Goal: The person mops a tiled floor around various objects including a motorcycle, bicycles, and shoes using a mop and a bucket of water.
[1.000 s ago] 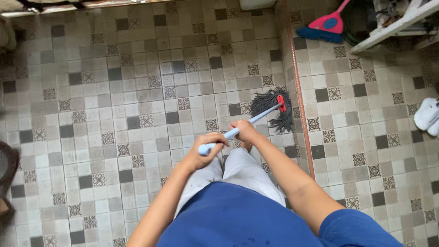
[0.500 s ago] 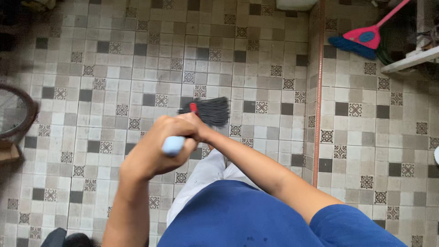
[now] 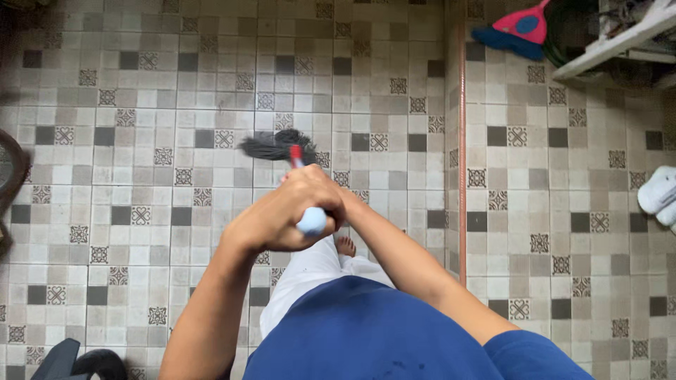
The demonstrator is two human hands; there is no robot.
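Both hands (image 3: 296,211), mop head (image 3: 274,146) farther left now

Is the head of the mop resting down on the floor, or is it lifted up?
Cannot tell for sure. The dark mop head looks blurred over the tiled floor, and both hands, left hand uppermost, grip the handle.

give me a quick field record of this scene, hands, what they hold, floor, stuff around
left hand: wrapped around the top end of the mop handle
right hand: mostly hidden behind the left, on the same handle
mop handle: pale blue, seen end on
mop head: dark grey strings with a red clamp, on the floor ahead of the hands
floor: patterned beige and grey tiles
bare foot: showing below the hands
broom: pink and blue, top right
white slipper: right edge
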